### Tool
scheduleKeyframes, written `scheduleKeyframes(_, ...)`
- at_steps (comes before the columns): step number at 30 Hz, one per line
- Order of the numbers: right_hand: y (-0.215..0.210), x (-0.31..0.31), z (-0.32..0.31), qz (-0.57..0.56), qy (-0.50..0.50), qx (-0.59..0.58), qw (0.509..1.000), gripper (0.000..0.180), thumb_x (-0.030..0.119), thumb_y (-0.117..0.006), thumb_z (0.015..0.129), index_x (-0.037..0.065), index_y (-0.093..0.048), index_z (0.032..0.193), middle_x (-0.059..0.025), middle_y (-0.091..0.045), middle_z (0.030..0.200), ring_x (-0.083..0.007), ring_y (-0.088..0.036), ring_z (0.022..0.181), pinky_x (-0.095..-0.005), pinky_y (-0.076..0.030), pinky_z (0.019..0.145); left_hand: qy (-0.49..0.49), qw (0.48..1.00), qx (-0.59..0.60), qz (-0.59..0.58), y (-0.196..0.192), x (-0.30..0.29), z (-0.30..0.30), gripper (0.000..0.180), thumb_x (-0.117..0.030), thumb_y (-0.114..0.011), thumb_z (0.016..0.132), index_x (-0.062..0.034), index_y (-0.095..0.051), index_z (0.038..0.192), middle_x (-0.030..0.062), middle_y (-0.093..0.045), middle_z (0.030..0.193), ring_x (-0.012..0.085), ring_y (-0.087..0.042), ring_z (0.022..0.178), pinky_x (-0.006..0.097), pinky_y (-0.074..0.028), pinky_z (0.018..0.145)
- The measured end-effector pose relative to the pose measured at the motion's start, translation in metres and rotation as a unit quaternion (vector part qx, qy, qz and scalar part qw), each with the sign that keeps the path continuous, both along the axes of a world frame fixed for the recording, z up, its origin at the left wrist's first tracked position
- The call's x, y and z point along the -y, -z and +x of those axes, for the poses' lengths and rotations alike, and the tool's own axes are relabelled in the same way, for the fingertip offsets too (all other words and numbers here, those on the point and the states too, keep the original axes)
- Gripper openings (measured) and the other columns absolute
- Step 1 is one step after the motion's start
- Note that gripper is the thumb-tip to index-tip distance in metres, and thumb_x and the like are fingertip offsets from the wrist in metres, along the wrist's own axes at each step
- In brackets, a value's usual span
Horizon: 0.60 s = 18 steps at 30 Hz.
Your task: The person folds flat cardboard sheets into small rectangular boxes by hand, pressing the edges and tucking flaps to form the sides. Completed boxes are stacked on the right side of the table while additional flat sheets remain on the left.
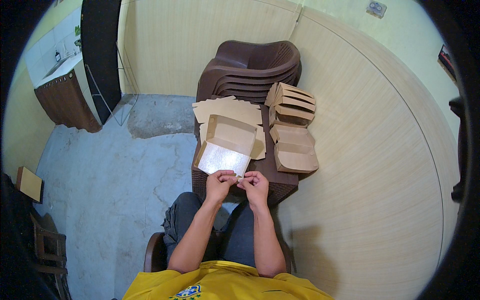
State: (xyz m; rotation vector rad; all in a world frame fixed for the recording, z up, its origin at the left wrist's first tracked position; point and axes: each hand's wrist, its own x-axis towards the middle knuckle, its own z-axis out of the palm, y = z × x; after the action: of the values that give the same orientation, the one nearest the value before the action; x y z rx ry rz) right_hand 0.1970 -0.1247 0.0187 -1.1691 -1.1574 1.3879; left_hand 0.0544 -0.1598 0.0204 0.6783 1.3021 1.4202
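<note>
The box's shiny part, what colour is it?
The shiny part is silvery, best in the head view.

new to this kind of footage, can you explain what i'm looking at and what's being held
There is no machine here: these are a person's bare left hand and right hand. The single picture comes from a wide fisheye camera on the person's head, looking down, so straight edges bend. Both hands pinch the near edge of an open brown cardboard box with a shiny silvery panel. Flat tan cardboard sheets lie behind it on a dark brown plastic table, with folded brown cardboard boxes to the right.
</note>
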Motion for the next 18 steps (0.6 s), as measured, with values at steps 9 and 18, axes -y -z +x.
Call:
scheduleKeyframes(9,0.004,-0.003,0.005,0.000,-0.013,-0.031,0.999,0.021,-0.011,-0.072,0.091,-0.002,-0.063,0.108,-0.0091,-0.072,0.089,-0.0185,-0.074,0.078,-0.0308,-0.063,0.072,0.011,0.997,-0.071,0.004,0.005,0.001,0.000,0.022,0.003,-0.077,0.092,0.0045,-0.077,0.114,0.0114,-0.081,0.102,0.0147,-0.074,0.090,0.028,-0.058,0.085)
scheduleKeyframes(18,0.007,-0.004,0.003,-0.008,-0.030,0.013,0.999,0.021,-0.014,-0.069,0.091,-0.003,-0.062,0.108,-0.0101,-0.071,0.091,-0.0191,-0.073,0.081,-0.0325,-0.065,0.078,0.026,0.982,-0.183,0.045,0.013,-0.003,-0.008,0.013,-0.002,-0.077,0.093,-0.0020,-0.082,0.106,0.0092,-0.082,0.096,0.0155,-0.077,0.086,0.031,-0.059,0.080)
